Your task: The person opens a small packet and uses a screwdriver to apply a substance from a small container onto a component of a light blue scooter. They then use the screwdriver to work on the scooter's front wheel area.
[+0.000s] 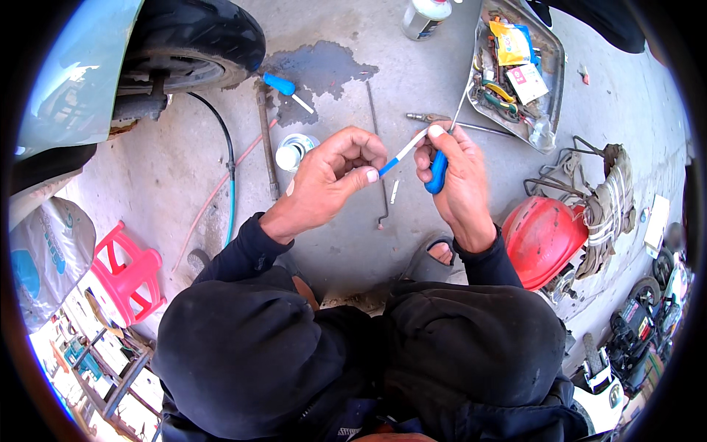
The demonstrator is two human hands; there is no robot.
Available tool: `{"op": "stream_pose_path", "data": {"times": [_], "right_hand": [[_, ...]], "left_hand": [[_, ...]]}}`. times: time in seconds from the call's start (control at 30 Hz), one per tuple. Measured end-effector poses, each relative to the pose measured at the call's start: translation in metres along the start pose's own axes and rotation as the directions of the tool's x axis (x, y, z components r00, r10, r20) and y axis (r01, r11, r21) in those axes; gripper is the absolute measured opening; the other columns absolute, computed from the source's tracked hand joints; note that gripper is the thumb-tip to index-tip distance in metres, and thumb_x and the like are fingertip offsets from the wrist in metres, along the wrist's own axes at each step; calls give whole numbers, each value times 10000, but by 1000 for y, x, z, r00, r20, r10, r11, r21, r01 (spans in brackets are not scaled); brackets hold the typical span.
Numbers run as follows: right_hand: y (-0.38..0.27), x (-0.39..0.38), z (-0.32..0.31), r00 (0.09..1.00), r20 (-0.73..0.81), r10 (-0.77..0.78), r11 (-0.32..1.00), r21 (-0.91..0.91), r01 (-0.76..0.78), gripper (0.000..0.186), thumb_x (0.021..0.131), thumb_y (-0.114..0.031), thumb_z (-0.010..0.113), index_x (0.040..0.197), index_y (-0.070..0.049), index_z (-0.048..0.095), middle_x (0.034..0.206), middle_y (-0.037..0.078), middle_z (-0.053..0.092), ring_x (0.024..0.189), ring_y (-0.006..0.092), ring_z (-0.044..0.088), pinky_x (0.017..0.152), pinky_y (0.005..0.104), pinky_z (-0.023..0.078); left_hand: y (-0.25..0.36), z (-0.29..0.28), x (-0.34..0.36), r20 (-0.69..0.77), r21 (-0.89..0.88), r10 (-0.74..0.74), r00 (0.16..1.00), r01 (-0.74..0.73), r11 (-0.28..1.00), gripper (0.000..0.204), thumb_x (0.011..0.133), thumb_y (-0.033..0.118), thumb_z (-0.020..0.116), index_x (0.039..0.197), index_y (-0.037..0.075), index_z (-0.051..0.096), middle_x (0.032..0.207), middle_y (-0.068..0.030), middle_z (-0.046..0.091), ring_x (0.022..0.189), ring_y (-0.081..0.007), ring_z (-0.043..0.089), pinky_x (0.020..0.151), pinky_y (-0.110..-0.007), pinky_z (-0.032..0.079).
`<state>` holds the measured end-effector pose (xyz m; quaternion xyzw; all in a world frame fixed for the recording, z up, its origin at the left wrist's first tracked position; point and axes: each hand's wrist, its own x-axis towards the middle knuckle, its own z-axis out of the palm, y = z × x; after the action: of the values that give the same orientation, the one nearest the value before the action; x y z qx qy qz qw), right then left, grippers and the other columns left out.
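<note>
Between my two hands stretches a thin strip [406, 151], white toward the right and blue toward the left. My left hand [324, 177] pinches its blue end between thumb and forefinger, the other fingers curled. The white end meets the thumb and fingertips of my right hand [460, 173]. That hand is also closed on a blue-handled tool [437, 174], its thin metal shaft slanting up and away from the fingers. Whether the strip is joined to the tool there, I cannot tell. A short white piece [395, 191] lies on the ground below the strip.
A tyre [195, 44] stands at the upper left. Around my hands lie another blue-handled tool [280, 84], a metal can [293, 153], a rusty bar [266, 140] and a thin rod [377, 132]. A cluttered tray [556, 88], red helmet-like shell [541, 239] and pink stool [132, 276] sit farther out.
</note>
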<state>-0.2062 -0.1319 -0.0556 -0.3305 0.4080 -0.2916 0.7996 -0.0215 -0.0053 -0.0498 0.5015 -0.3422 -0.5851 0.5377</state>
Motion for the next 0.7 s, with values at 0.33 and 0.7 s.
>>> {"op": "stream_pose_path", "data": {"times": [0.33,0.7], "right_hand": [[14,4,-8,999,27,36,995,-97,-33,138,1038,-170,645,1000,-38,636,884,70,696,642,96,583,533,246,442],[9,-1,1,999,6,37,993,-111,-36,150,1036,-196,645,1016,-49,616,849,66,705,603,86,565,529,241,438]], "left_hand": [[5,-1,-5,88,-4,-178,980,179,984,379,1009,10,649,1386,16,616,1172,-20,672,1099,-90,618,978,-278,501],[-3,-1,-3,52,-48,-140,989,143,989,260,1010,66,702,1256,8,641,1094,-10,672,1003,-88,637,899,-275,530]]}}
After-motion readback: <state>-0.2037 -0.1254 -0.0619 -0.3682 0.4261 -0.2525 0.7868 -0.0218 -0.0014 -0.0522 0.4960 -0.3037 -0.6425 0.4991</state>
